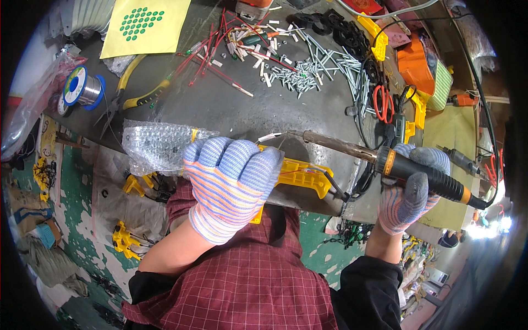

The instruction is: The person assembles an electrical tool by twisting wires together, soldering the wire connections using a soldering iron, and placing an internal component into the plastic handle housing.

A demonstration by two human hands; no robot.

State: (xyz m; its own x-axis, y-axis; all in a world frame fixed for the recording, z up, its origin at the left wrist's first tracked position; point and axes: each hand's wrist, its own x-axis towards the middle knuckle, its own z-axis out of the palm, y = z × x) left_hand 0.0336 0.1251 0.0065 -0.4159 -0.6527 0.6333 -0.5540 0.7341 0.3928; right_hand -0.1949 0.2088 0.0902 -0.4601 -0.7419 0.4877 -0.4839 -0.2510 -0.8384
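Note:
My left hand (236,168), in a striped knit glove, is closed around a yellow plastic housing (302,177) at the bench's near edge. Clear bubble wrap (159,147) sticks out from the left side of that hand; what lies inside it is hard to make out. A black cable (336,187) leaves the housing's right end. My right hand (400,206), gloved alike, grips a soldering iron (342,146) by its black handle, pointing left. The iron's tip is at or very near a thin white-sleeved wire (270,136) above my left hand; actual contact cannot be made out.
On the grey bench (231,113) lie a solder spool (85,91), yellow-handled pliers (137,93), loose screws (308,71), red wires (212,47) and red-handled scissors (383,103). A yellow sheet with green dots (144,27) is at the back left. Yellow parts (125,240) lie below on the left.

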